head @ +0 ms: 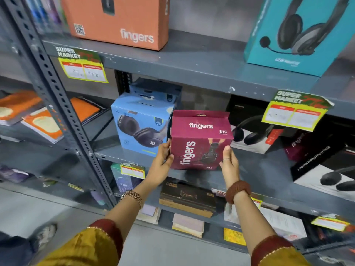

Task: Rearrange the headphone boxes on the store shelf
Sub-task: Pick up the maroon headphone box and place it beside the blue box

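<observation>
Head view: left hand and right hand clasp the maroon box, fingers seemingly wrapped behind.

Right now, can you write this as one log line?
step: placing box | left hand: grip on maroon box | right hand: grip on it | neighbour: blue box | shelf

Both hands grip a maroon headphone box at the middle shelf: left hand on its left side, right hand on its right. A blue headphone box stands just left.
</observation>
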